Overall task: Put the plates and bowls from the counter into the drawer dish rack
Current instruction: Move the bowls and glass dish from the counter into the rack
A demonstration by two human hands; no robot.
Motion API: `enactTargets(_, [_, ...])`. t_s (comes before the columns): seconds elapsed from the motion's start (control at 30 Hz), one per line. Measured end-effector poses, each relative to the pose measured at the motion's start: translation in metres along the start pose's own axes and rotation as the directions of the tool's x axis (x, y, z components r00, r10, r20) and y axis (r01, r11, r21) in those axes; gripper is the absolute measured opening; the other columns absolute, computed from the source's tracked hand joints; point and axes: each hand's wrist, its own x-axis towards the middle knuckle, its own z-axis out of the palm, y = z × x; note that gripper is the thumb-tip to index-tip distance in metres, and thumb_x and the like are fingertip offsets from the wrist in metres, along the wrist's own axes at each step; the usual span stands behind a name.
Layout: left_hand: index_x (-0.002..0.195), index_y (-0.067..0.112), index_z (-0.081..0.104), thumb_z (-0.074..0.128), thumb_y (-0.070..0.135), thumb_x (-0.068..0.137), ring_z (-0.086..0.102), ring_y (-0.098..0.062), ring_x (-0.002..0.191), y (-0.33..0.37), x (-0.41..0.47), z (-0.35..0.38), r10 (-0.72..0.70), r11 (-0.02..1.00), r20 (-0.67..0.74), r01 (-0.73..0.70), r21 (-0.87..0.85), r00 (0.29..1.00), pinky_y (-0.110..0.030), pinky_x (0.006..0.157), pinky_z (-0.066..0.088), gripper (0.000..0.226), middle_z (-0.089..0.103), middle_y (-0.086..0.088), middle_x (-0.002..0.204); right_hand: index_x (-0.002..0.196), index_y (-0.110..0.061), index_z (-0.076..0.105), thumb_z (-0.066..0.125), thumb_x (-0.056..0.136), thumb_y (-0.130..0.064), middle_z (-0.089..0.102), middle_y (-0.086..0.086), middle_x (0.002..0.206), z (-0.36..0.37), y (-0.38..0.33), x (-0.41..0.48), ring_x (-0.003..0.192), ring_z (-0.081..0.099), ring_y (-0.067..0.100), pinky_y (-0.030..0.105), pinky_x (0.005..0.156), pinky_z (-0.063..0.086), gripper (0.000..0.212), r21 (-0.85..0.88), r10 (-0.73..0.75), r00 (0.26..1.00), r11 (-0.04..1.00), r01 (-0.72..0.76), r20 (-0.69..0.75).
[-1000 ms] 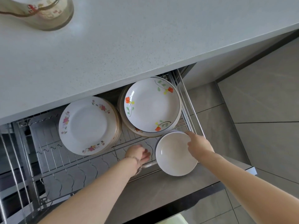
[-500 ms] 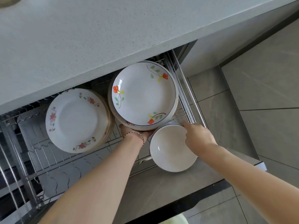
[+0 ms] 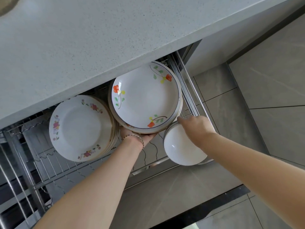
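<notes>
The pulled-out drawer dish rack (image 3: pixel 54 164) holds two piles of plates. A stack with pink flowers (image 3: pixel 79 128) lies at the left. A stack of deep plates with orange flowers (image 3: pixel 145 96) sits at the back right, partly under the counter. My left hand (image 3: pixel 137 136) is tucked under that stack's near edge, its fingers hidden. A pile of plain white bowls (image 3: pixel 179 146) stands at the rack's front right corner. My right hand (image 3: pixel 196 126) rests on the bowls' far rim, one finger touching the orange-flower stack's edge.
The grey speckled counter (image 3: pixel 115 38) overhangs the back of the drawer. The drawer's grey front panel (image 3: pixel 173 187) runs below my arms. A steel slide rail (image 3: pixel 188 90) borders the rack at the right, with tiled floor (image 3: pixel 264 104) beyond.
My left hand has moved from the rack wires up under the orange-flower stack's near edge. My right hand has slid along the bowls' rim toward that stack.
</notes>
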Motion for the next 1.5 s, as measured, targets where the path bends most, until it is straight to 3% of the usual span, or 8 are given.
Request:
enactTargets(0.33, [0.128, 0.012, 0.053, 0.041, 0.048, 0.087, 0.056, -0.043, 0.11, 0.002, -0.013, 0.0, 0.016, 0.997, -0.222, 0.002, 0.082, 0.975, -0.059, 0.086, 0.049, 0.056, 0.054, -0.016, 0.133, 0.132, -0.018, 0.047, 0.045, 0.089, 0.002, 0.057, 0.011, 0.122, 0.021, 0.005, 0.036, 0.115, 0.056, 0.031, 0.037, 0.09, 0.048, 0.048, 0.022, 0.06, 0.981, 0.998, -0.065, 0.184])
enactTargets(0.5, [0.114, 0.022, 0.053, 0.031, 0.052, 0.092, 0.05, -0.025, 0.115, 0.009, -0.033, 0.013, 0.383, 0.872, -0.349, -0.21, 0.442, 0.856, -0.045, 0.106, 0.039, 0.043, 0.052, -0.002, 0.116, 0.135, -0.004, 0.037, 0.05, 0.086, 0.005, 0.046, 0.017, 0.135, 0.027, -0.009, 0.029, 0.128, 0.042, 0.031, 0.038, 0.104, 0.039, 0.053, 0.256, 0.244, 0.961, 0.928, -0.27, 0.128])
enactTargets(0.63, [0.133, 0.023, 0.046, 0.02, 0.048, 0.097, 0.049, -0.021, 0.122, 0.025, -0.037, 0.019, 0.621, 0.624, -0.229, -0.297, 0.723, 0.75, -0.028, 0.105, 0.036, 0.051, 0.052, 0.004, 0.131, 0.146, -0.007, 0.021, 0.045, 0.084, 0.006, 0.034, 0.013, 0.146, 0.0, -0.017, 0.022, 0.132, 0.037, 0.03, 0.042, 0.11, 0.035, 0.069, 0.908, 0.327, 0.943, 0.373, -0.19, 0.062])
enactTargets(0.77, [0.136, 0.019, 0.046, 0.012, 0.054, 0.097, 0.05, -0.018, 0.116, 0.04, -0.044, 0.036, 0.49, 0.692, -0.139, -0.287, 0.662, 0.861, -0.036, 0.105, 0.037, 0.063, 0.054, 0.0, 0.13, 0.149, -0.015, 0.019, 0.035, 0.08, 0.011, 0.048, 0.009, 0.129, -0.018, -0.011, 0.033, 0.1, 0.043, 0.021, 0.034, 0.092, 0.04, 0.076, 0.959, 0.27, 0.943, -0.255, -0.123, 0.193])
enactTargets(0.93, [0.135, 0.017, 0.048, 0.012, 0.054, 0.097, 0.052, -0.027, 0.125, 0.04, -0.039, 0.038, 0.469, 0.704, -0.124, -0.285, 0.651, 0.874, -0.033, 0.099, 0.042, 0.065, 0.053, -0.011, 0.139, 0.145, -0.031, 0.03, 0.03, 0.067, 0.011, 0.053, 0.003, 0.106, -0.013, -0.012, 0.039, 0.072, 0.044, 0.011, 0.022, 0.063, 0.038, 0.089, 0.975, 0.247, 0.949, -0.154, -0.162, 0.197])
enactTargets(1.13, [0.146, 0.023, 0.03, 0.011, 0.058, 0.094, 0.043, -0.027, 0.133, 0.047, -0.05, 0.03, 0.453, 0.611, -0.104, -0.223, 0.76, 0.885, -0.045, 0.11, 0.037, 0.065, 0.041, -0.005, 0.148, 0.137, -0.009, 0.043, 0.034, 0.085, 0.003, 0.053, 0.008, 0.091, -0.011, -0.024, 0.032, 0.085, 0.049, 0.023, 0.031, 0.079, 0.044, 0.053, 0.967, 0.435, 0.864, -0.074, -0.246, 0.253])
enactTargets(1.37, [0.124, 0.007, 0.052, 0.047, 0.005, 0.09, 0.054, -0.019, 0.103, 0.086, -0.103, -0.038, 0.849, 0.097, 0.09, -0.322, 0.942, 0.52, -0.023, 0.09, 0.04, 0.034, 0.055, -0.013, 0.124, 0.129, 0.008, 0.048, 0.04, 0.093, -0.002, 0.047, 0.012, 0.083, -0.014, -0.134, -0.037, 0.063, 0.044, 0.02, 0.025, 0.059, 0.042, 0.039, 0.762, 0.104, 0.843, 0.379, -0.524, 0.528])
enactTargets(1.5, [0.133, -0.001, 0.043, 0.048, 0.001, 0.088, 0.045, -0.033, 0.125, 0.141, -0.111, -0.103, 0.903, 0.166, -0.085, -0.158, 0.973, 0.422, -0.036, 0.105, 0.037, 0.045, 0.037, -0.021, 0.138, 0.083, -0.004, 0.059, 0.045, 0.087, -0.012, 0.049, 0.01, 0.077, -0.006, -0.196, -0.009, 0.072, 0.045, 0.022, 0.026, 0.063, 0.035, 0.017, 0.807, 0.077, 0.924, 0.463, -0.366, 0.374])
